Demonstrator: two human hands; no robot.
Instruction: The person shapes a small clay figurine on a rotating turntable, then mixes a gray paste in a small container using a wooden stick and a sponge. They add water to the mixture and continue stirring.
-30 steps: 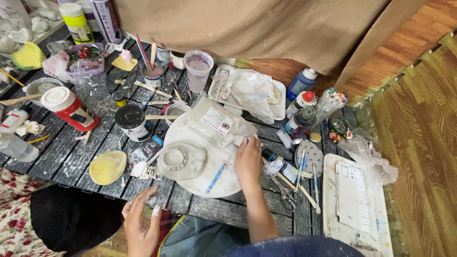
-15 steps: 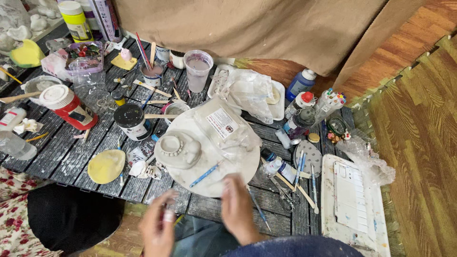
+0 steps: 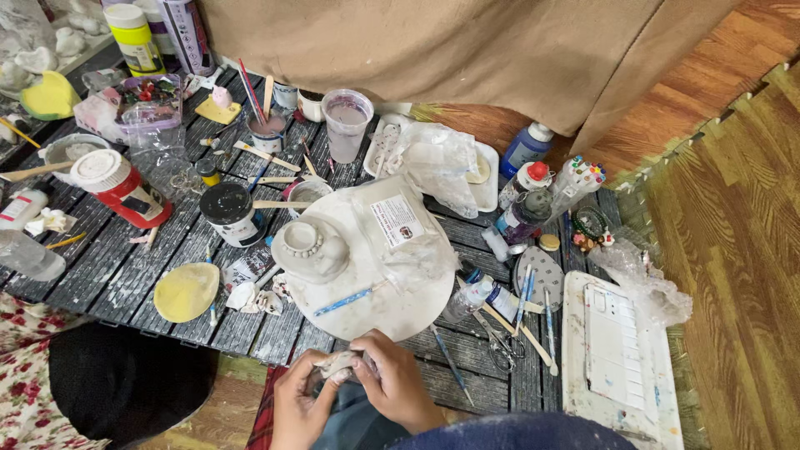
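Note:
My left hand (image 3: pixel 296 400) and my right hand (image 3: pixel 396 385) meet near my lap, below the table's front edge. Together they pinch a small lump of grey clay (image 3: pixel 340 364) between their fingers. Just beyond them lies a round white board (image 3: pixel 392 292). On it stand a grey clay pot with a beaded rim (image 3: pixel 310 246), a plastic bag of clay (image 3: pixel 400 221) and a thin blue tool (image 3: pixel 350 298).
The low dark slatted table (image 3: pixel 100 267) is crowded: a red jar with a white lid (image 3: pixel 117 185), a black-lidded jar (image 3: pixel 229 210), a cloudy cup of water (image 3: pixel 347 123), paint bottles (image 3: pixel 525 150), brushes, scissors (image 3: pixel 498 346) and a white palette (image 3: pixel 612 350). A yellow shell-shaped dish (image 3: pixel 185 292) sits near the front.
My right hand has left the white board and drawn back toward my lap. Both hands have come together on the clay lump.

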